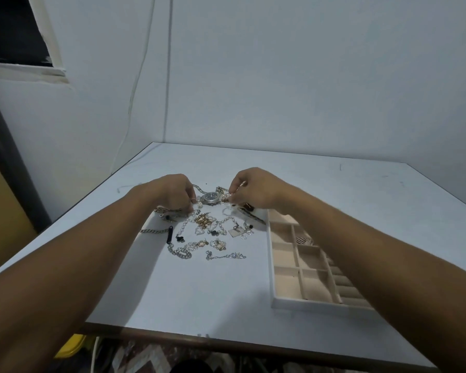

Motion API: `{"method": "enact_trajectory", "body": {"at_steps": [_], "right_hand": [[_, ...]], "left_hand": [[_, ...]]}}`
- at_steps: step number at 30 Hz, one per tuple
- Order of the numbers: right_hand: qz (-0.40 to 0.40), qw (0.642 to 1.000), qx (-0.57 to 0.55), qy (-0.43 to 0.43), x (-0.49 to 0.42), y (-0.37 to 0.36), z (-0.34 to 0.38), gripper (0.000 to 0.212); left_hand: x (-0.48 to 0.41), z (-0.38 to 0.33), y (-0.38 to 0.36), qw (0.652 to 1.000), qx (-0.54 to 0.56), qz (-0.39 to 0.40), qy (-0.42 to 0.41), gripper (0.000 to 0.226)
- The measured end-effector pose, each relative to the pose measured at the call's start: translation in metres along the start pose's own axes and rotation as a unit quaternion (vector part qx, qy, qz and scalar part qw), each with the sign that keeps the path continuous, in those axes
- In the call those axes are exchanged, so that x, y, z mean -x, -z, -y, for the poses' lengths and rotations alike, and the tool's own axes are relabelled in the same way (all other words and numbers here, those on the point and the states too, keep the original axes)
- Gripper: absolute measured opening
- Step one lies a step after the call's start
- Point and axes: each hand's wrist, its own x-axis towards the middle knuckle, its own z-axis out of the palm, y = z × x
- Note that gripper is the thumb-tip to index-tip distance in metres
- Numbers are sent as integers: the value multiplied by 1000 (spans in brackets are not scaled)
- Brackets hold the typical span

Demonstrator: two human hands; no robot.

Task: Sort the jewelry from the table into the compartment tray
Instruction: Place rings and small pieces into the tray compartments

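Now, left hand (172, 193): fingers curled, pinching one end of a white pearl strand (198, 205), as far as I can make out.
right hand (256, 192): fingers curled, pinching the strand's other end.
watch: one silver wristwatch with a dark dial (211, 197), between the two hands.
loose pieces: one tangled jewelry heap (203, 223) mid-tabletop, just nearer than the hands. I count two silver link chains (179, 253) at its left side; the rest is too knotted to count.
tray: one beige compartment tray (271, 251) toward the right edge of the white tabletop (213, 297), partly under the right forearm.
sorted: I see one striped piece (304, 240) in a far compartment.
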Motion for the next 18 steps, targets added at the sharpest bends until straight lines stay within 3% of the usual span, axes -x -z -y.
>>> {"method": "enact_trajectory", "body": {"at_steps": [7,18], "right_hand": [[13,997,-69,-26,30,37,-23,13],[19,999,26,-37,66,53,-58,8]], "left_hand": [[3,5,0,997,30,-70,-5,6],[18,-22,18,989,94,-96,-68,9]]}}
